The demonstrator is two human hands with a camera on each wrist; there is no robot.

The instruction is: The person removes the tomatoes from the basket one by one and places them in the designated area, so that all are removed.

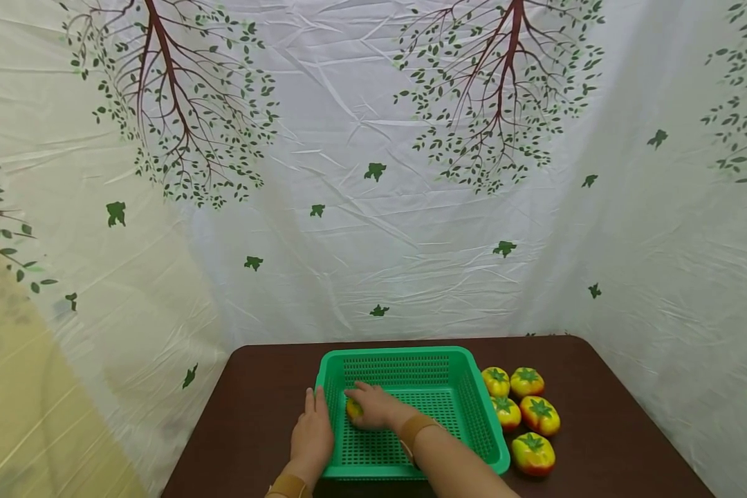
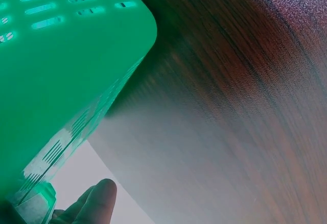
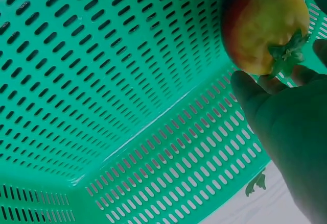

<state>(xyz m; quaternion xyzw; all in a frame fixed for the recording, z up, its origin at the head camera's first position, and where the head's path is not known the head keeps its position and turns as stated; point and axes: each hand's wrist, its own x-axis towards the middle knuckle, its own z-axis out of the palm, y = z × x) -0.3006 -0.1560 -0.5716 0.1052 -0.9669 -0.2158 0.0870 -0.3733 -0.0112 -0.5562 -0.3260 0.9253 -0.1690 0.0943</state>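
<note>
A green plastic basket [image 1: 361,472] with slotted walls stands on the dark table. My left hand [image 1: 312,436] lies along its left side with straight fingers, touching the rim. In the left wrist view, its fingertips [image 2: 102,198] show beside the basket's outer wall [image 2: 76,71]. Inside the basket, toward the left, my right hand [image 1: 376,408] holds a yellow-red persimmon [image 1: 353,409], mostly covered in the head view. The right wrist view shows this persimmon [image 3: 265,27], its green leafy top turned toward the hand [image 3: 291,117], thumb and fingers around it.
Several more yellow-red persimmons [image 1: 533,454] sit in a group on the table just right of the basket. Brown wood-grain tabletop [image 1: 261,387] stretches left of the basket. A white curtain [image 1: 373,242] printed with trees and leaves hangs behind the table.
</note>
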